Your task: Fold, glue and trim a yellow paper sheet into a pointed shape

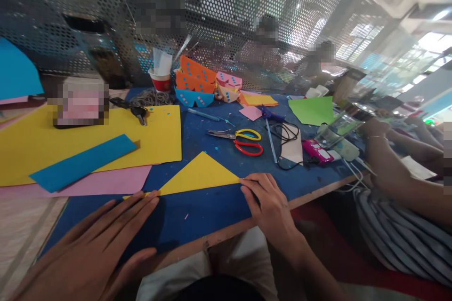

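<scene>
A folded yellow paper triangle (199, 175) lies on the blue table top (197, 211) right in front of me. My left hand (95, 244) lies flat with fingers stretched out, its fingertips on the triangle's left corner. My right hand (268, 204) rests on the table with fingers pressed down on the triangle's right corner. Neither hand holds anything.
Large yellow sheet (88, 136), blue strip (83, 162) and pink sheet (106, 182) lie at left. Scissors with yellow and red handles (243, 141), a glue gun (270, 115), cables, green paper (312, 110) and folded paper boats (196, 84) sit further back. Another person's arm (388, 169) is at right.
</scene>
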Demonstrator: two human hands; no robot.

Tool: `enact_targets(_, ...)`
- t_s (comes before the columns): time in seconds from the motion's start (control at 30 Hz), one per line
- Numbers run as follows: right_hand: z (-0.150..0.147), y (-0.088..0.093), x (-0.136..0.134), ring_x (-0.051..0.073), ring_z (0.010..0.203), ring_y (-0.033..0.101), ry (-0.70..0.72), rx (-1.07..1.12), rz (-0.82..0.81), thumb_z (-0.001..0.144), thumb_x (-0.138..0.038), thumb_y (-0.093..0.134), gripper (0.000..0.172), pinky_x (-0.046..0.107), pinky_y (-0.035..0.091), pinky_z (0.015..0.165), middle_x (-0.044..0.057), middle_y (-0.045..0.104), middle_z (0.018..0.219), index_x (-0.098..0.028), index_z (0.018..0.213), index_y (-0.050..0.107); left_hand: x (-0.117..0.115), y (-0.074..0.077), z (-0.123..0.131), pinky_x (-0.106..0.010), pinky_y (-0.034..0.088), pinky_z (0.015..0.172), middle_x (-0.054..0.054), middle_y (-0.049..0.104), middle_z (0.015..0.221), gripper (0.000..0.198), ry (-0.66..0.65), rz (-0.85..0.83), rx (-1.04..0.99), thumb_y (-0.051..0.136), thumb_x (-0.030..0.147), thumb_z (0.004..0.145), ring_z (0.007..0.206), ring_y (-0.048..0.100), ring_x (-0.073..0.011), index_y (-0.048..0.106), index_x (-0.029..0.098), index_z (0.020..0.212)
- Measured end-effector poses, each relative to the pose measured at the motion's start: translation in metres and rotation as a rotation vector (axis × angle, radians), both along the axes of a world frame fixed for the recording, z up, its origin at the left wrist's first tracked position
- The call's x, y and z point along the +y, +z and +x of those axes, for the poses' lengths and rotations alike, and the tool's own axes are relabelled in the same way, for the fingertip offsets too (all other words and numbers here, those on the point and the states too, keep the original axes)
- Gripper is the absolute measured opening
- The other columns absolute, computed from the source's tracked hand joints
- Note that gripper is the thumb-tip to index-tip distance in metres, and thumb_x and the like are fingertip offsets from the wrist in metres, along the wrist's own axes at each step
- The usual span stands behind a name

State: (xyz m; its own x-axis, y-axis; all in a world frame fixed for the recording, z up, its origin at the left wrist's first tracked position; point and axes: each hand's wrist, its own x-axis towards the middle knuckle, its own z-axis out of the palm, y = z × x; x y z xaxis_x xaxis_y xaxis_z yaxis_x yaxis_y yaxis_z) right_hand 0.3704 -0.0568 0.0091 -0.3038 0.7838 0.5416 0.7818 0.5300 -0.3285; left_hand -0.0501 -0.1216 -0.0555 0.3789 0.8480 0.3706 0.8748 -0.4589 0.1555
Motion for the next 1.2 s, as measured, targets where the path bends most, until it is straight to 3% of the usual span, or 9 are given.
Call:
enact_targets(0.07,0.005,-0.001,0.001,0.029,0.113,0.082,-0.022,0.005,-0.004,0.127,-0.021,0.065,0.026,0.046,0.073,0.101,0.011,0.086,0.122,-0.025,0.131,0.090,-0.001,-0.002,-0.001,-0.071,0.048,0.142,-0.005,0.065,0.189,0.087,-0.010,0.026,0.043,0.051,0.072,0.122,0.168,0.070,-0.0450,0.023,0.047,0.201)
enact_targets(0.23,0.013,-0.001,0.005,0.029,0.113,0.082,-0.016,-0.016,-0.031,0.127,-0.024,0.066,0.025,0.045,0.071,0.101,0.010,0.087,0.123,-0.027,0.131,0.090,0.003,-0.002,-0.003,-0.069,0.055,0.138,-0.007,0.069,0.186,0.073,0.016,-0.001,0.078,0.051,0.069,0.125,0.165,0.073,-0.0449,0.057,0.036,0.189)
enact_targets(0.6,0.022,0.001,0.036,0.027,0.112,0.079,0.041,-0.106,-0.069,0.127,-0.028,0.071,0.020,0.043,0.062,0.100,0.006,0.084,0.117,-0.030,0.121,0.090,0.014,0.018,0.008,-0.065,0.058,0.140,0.001,0.076,0.180,0.059,-0.007,0.018,0.024,0.044,0.063,0.130,0.158,0.079,-0.0361,0.064,0.041,0.180)
enact_targets(0.8,0.023,0.005,0.035,0.025,0.108,0.079,0.114,-0.183,0.090,0.129,-0.027,0.067,0.022,0.045,0.058,0.101,0.007,0.086,0.115,-0.024,0.120,0.088,0.018,0.033,0.012,-0.066,0.060,0.140,0.004,0.079,0.174,0.051,0.013,0.017,-0.046,0.050,0.057,0.130,0.159,0.079,-0.0347,0.062,0.043,0.178)
enact_targets(0.97,0.020,0.011,0.025,0.023,0.099,0.079,0.107,-0.145,0.254,0.127,-0.019,0.066,0.022,0.043,0.057,0.100,0.005,0.086,0.105,-0.025,0.113,0.083,0.022,0.045,0.015,-0.057,0.071,0.127,0.004,0.089,0.158,0.041,-0.027,0.025,-0.097,0.062,0.057,0.126,0.151,0.083,-0.0356,0.083,0.040,0.156)
enact_targets(1.03,0.015,0.013,0.020,0.023,0.094,0.080,0.091,-0.098,0.332,0.124,-0.015,0.068,0.022,0.043,0.058,0.098,0.004,0.086,0.100,-0.027,0.110,0.081,0.025,0.053,0.026,-0.047,0.075,0.118,0.003,0.094,0.144,0.037,-0.076,-0.052,-0.204,0.064,0.058,0.124,0.137,0.089,-0.0319,0.090,0.040,0.145)
enact_targets(1.1,0.006,0.013,0.012,0.022,0.091,0.081,0.077,-0.050,0.403,0.121,-0.013,0.071,0.019,0.044,0.059,0.102,0.003,0.087,0.098,-0.028,0.113,0.080,0.030,0.064,0.044,-0.039,0.078,0.107,0.002,0.096,0.139,0.039,-0.079,-0.243,-0.375,0.065,0.062,0.123,0.122,0.093,-0.0282,0.091,0.040,0.144)
enact_targets(1.2,-0.014,0.011,0.001,0.019,0.087,0.083,0.069,0.007,0.489,0.117,-0.011,0.076,0.019,0.045,0.058,0.111,-0.001,0.089,0.098,-0.030,0.117,0.079,0.042,0.076,0.078,-0.045,0.080,0.103,-0.004,0.099,0.130,0.062,-0.018,-0.563,-0.697,0.071,0.081,0.112,0.123,0.094,-0.0362,0.090,0.035,0.149)
